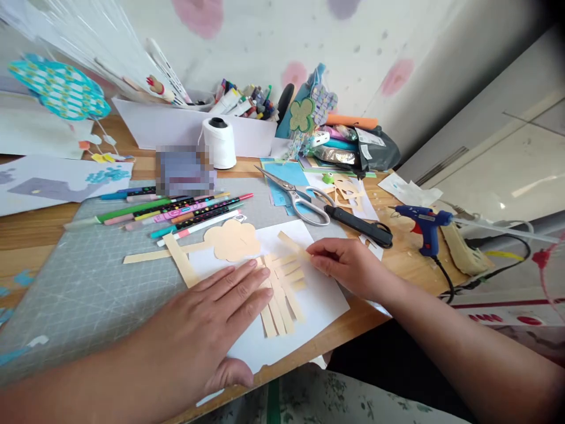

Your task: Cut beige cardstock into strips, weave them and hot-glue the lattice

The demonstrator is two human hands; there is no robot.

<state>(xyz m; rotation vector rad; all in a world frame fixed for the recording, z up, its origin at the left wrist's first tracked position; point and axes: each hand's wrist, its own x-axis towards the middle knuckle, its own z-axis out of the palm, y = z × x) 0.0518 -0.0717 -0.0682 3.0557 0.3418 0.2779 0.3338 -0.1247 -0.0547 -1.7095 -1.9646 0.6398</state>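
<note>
Cream paper strips (279,315), woven over and under each other, lie on a white sheet of paper (315,318). My left hand (220,306) rests flat across the left side of the weave, fingers stretched out and pressing it down. At the right of the weave, my right hand (348,265) pinches the end of a cream paper strip (293,244) between thumb and fingertips. A cream cloud-shaped paper cutout (233,239) lies just behind the weave. Two loose strips cross to its left, one being the upright-lying strip (179,259).
Behind the hands lie several pens (194,209), scissors (295,194) and a black-handled tool (359,227) on the cutting mat (88,277). A thread spool (219,144) stands at the back. To the right is a blue glue gun (424,227) with its cord.
</note>
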